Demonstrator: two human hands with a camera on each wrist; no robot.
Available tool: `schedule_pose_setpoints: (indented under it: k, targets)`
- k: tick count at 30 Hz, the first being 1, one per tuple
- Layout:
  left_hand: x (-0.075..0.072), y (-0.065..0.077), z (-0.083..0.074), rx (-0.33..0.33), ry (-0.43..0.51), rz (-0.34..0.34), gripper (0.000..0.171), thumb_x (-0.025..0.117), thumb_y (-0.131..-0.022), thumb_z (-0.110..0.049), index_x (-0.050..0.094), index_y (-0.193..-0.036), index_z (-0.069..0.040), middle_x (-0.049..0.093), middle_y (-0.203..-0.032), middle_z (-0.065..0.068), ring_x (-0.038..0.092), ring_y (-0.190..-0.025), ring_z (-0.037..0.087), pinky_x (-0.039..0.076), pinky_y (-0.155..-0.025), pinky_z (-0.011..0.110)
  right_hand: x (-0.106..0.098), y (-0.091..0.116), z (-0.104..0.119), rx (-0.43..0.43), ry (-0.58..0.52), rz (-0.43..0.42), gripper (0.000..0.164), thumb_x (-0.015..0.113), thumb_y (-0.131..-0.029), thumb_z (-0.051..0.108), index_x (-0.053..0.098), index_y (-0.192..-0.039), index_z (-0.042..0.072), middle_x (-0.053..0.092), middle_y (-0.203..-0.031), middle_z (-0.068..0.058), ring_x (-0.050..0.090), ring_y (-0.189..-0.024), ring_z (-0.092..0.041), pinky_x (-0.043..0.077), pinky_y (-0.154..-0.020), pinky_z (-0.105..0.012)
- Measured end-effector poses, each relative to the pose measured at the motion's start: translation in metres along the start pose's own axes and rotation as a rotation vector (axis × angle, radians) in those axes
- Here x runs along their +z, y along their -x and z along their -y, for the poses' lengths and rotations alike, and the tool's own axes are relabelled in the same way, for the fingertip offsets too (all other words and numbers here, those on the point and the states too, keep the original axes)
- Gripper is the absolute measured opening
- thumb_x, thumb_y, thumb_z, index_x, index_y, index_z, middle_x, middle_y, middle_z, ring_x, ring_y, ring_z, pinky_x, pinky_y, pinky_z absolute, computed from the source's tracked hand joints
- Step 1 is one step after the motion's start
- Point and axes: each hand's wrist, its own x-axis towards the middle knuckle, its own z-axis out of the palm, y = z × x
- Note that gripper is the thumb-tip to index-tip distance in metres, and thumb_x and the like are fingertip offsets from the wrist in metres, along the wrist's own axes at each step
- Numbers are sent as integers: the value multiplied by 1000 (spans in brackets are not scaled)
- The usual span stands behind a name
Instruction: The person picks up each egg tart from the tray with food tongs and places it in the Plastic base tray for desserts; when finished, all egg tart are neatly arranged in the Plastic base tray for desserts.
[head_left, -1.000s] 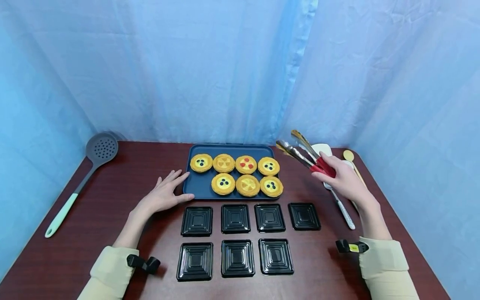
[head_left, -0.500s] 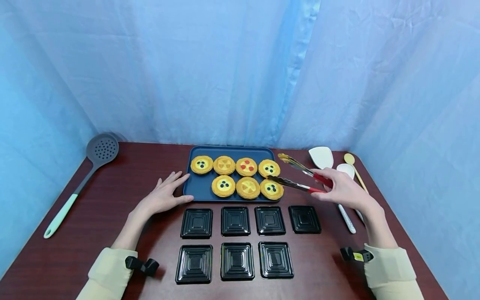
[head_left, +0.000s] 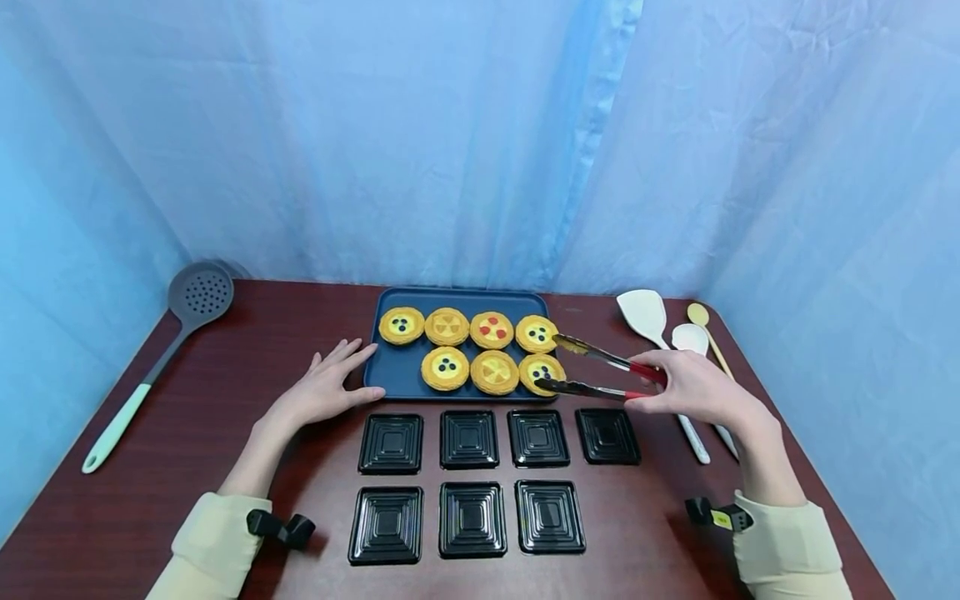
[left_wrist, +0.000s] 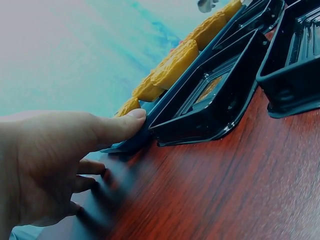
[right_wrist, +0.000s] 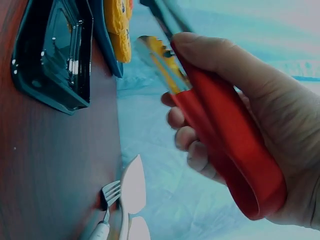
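My right hand (head_left: 693, 385) grips red-handled metal tongs (right_wrist: 225, 135), whose arms are spread apart. In the head view the tong tips reach the front right tart (head_left: 540, 372), a yellow one with dark berries; one tip overlaps its near side and the other lies by its far edge. Whether they touch it I cannot tell. Several tarts, among them a red-topped one (head_left: 491, 330), sit in two rows on a dark blue tray (head_left: 393, 375). At the tray's left edge rests my left hand (head_left: 322, 387), fingers extended, thumb (left_wrist: 127, 125) against the near left corner.
Several square black plastic trays (head_left: 472, 518) stand in two rows before the blue tray. To the right lie a white spatula (head_left: 643, 315), a white spoon (head_left: 690, 337), a fork (right_wrist: 111, 192) and a wooden spoon (head_left: 698, 314). A grey slotted skimmer (head_left: 201, 296) lies far left.
The tongs have come down from above the table's right side, spread wider, and moved toward the front right tart. My left hand has stayed at the tray's edge.
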Motion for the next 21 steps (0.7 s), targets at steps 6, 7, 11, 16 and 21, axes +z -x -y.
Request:
schedule_pose_setpoints:
  k: [6,7,11,16,21]
  targets:
    - [-1,-1,0,-3,-1,-2,84,69,-97,-46,33,-162,-9,20,-169,28,8,-159,50,-1,-124,74,-3,1,2,-34,47,32,63,88,-77,48,72,-124,8,58,-71,11,47,-64,-4,40,-65,-25]
    - [-1,-1,0,-1,-3,-2,84,69,-97,-47,33,-162,-9,20,-169,27,8,-159,50,0,-124,74,-3,1,3,-36,47,34,62,88,-78,47,73,-123,8,58,-72,11,47,-64,-4,40,-65,-25]
    - [-2,-1,1,8,-1,3,84,68,-97,-48,32,-163,-10,20,-170,27,8,-159,50,0,-124,74,-3,1,5,-37,65,34,61,88,-78,48,73,-122,9,58,-72,11,47,-65,-5,39,-65,-25]
    - [-3,-1,3,22,10,3,83,68,-97,-46,32,-163,-10,19,-170,27,8,-159,50,-1,-124,74,-3,1,7,-45,83,34,61,87,-78,48,74,-122,8,63,-77,10,47,-66,-5,39,-65,-25]
    - [-3,-2,3,18,1,0,84,68,-97,-47,32,-163,-10,20,-170,27,8,-159,49,-1,-124,73,-3,1,10,-39,80,42,60,87,-79,47,74,-122,8,63,-76,12,47,-65,-5,39,-63,-25]
